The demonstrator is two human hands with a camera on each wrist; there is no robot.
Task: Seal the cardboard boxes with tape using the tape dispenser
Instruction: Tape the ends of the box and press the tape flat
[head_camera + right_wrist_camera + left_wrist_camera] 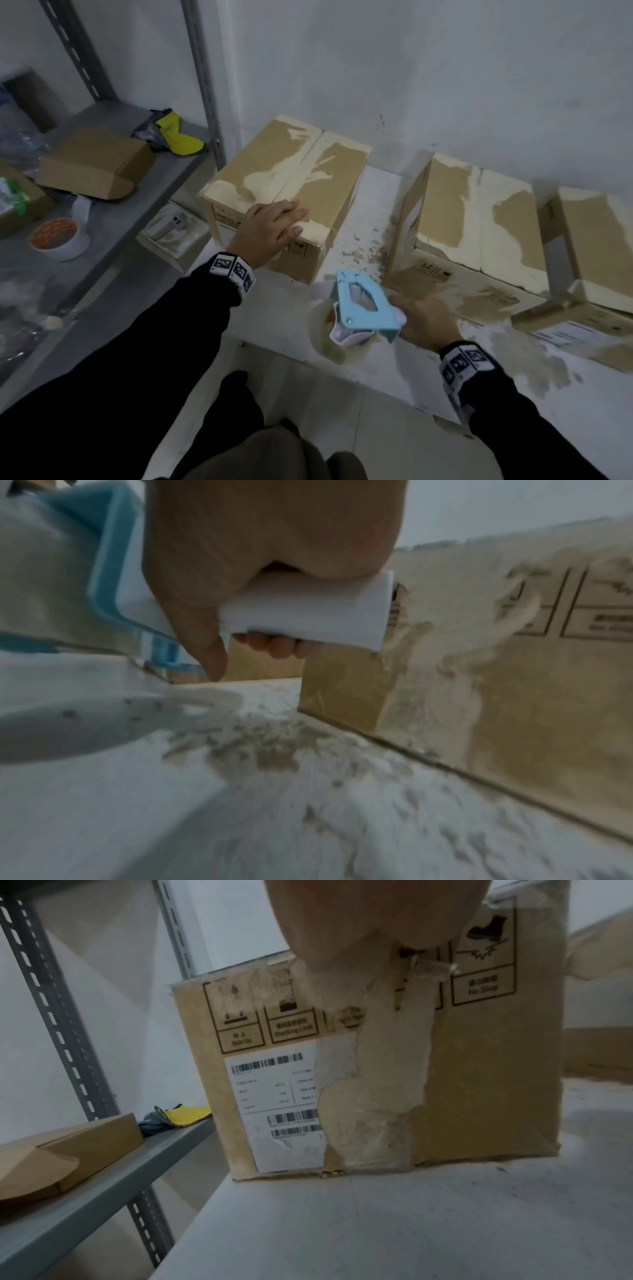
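A white counter, flecked with torn brown paper, carries three cardboard boxes along the wall. The left box sits under the left hand, whose fingers lie flat and straight across its near top edge, thumb at the corner; its centre seam shows bare. Right of that hand, past a strip of open counter, stand the middle box and, beyond it, the right box. In that gap, nearer the counter's front edge, the right hand curls its fingers round the white handle of the blue tape dispenser, just above the surface.
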